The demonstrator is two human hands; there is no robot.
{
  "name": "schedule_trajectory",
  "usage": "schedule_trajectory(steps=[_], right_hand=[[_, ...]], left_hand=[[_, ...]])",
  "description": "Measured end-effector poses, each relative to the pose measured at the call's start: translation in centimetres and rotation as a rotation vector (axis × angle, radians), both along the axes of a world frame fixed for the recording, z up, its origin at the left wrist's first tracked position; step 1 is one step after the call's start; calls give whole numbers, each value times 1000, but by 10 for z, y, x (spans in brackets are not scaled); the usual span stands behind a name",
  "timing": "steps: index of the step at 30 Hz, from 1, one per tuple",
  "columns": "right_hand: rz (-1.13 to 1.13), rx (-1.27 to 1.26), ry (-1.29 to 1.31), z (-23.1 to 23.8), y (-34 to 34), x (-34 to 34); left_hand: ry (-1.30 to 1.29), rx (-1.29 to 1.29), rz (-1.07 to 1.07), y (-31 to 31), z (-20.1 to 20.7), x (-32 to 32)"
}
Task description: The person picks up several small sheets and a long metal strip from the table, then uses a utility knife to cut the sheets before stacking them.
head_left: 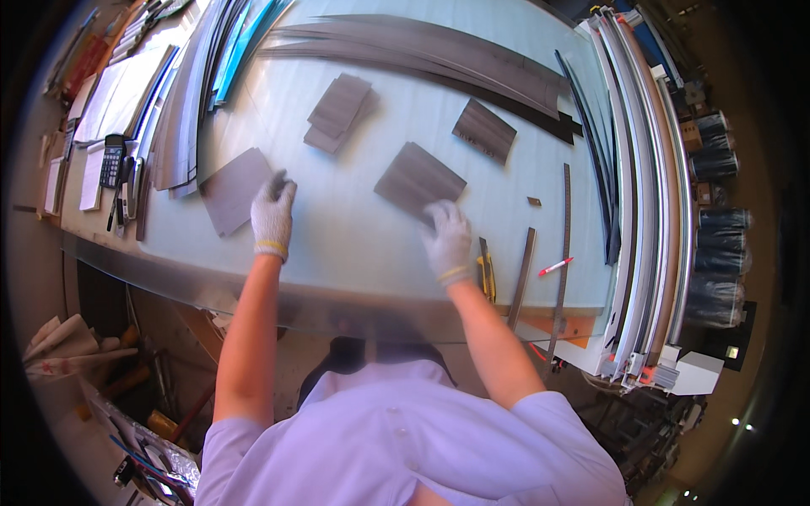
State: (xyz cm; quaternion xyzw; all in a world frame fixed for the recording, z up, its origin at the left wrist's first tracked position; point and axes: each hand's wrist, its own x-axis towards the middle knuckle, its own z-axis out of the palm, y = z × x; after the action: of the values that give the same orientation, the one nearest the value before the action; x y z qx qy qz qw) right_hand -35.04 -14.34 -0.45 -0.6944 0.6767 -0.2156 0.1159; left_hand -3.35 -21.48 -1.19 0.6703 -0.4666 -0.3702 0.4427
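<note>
Both hands wear pale knitted gloves with yellow cuffs. My left hand (272, 221) is at the right edge of a flat grey-brown rectangular sheet (234, 192); its dark-tipped fingers are loosely bent and a little apart. Slightly blurred, my right hand (449, 240) has its fingers spread at the near edge of another dark rectangular piece (419, 179). Whether those fingertips press on it or hover just above is unclear. Beyond, between the hands, lies a small overlapping stack of similar pieces (339, 108). One more dark piece (484, 131) with faint markings lies farther right.
Long dark strips (422, 46) cross the table's far side. A yellow utility knife (486, 271), steel rulers (523, 274) and a red-and-white marker (556, 267) lie right of my right hand. Long profiles (650, 194) line the right edge. A calculator (112, 160) and papers (126, 88) sit left.
</note>
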Motion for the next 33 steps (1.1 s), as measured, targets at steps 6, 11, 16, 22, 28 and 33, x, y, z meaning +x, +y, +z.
schedule_trajectory(steps=[6, 11, 16, 22, 28, 33], right_hand=[[78, 93, 252, -14, -41, -20], [70, 101, 216, -18, -47, -25], [4, 83, 179, -14, -64, -38], [-206, 214, 246, -16, -80, -32], [-220, 339, -383, -41, -78, -56], [-375, 244, -1058, -35, -31, -40]], left_hand=[[70, 28, -43, 75, -29, -17], [8, 95, -125, 82, -15, -18], [-208, 49, -127, 81, -11, -24], [-422, 33, -144, 70, -10, -49], [-398, 53, -214, 60, -11, -80], [-176, 368, -230, 56, 11, -109]])
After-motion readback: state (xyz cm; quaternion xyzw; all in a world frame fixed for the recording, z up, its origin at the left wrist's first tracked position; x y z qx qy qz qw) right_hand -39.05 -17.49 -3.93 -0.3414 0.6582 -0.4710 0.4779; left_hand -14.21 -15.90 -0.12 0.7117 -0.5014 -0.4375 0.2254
